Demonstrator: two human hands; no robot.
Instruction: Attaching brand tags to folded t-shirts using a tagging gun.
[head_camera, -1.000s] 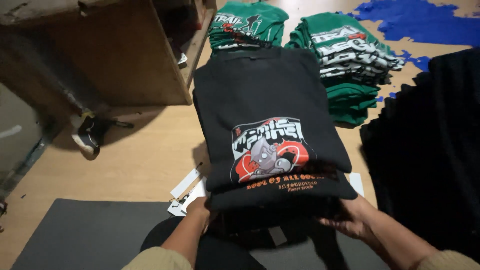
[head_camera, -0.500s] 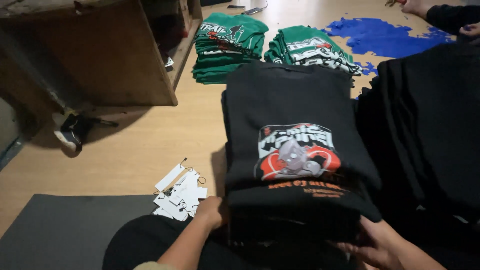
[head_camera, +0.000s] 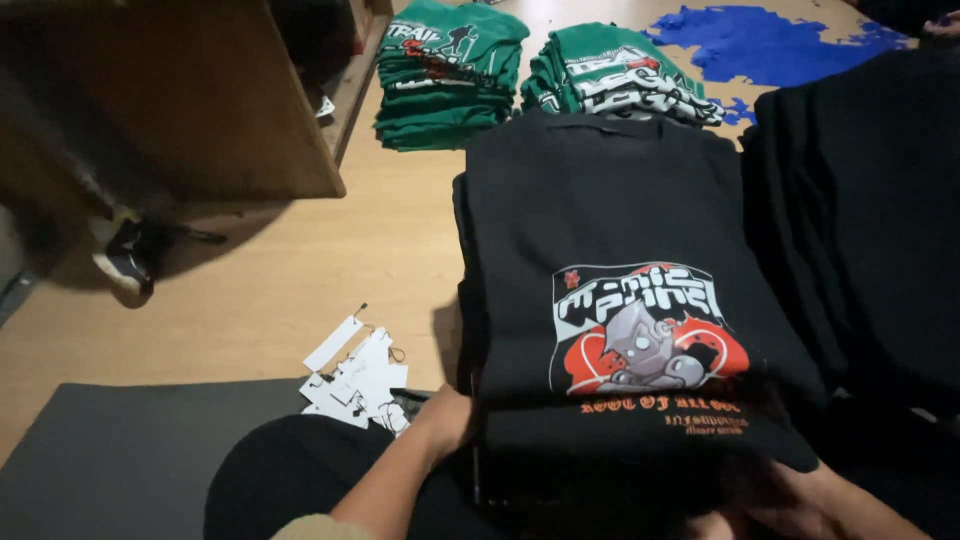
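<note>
Matt cloth shirts (head_camera: 620, 300) (wooden floor (head_camera: 300, 290))

You have two stacks of green printed shirts (head_camera: 450, 75) at twelve o'clock, two stacks of black shirts: one printed stack (head_camera: 620, 300) at centre, one plain (head_camera: 860, 220) at three o'clock. One cluster of white paper tags (head_camera: 358, 378) lies at eight o'clock.

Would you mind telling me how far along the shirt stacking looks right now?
Done: two piles of folded green printed shirts sit on the wooden floor. In hand: the left hand and right hand hold the near edge of the stack of folded black printed shirts. Left: the white paper tags lie loose, and dark clothing sits heaped on the right.
</note>
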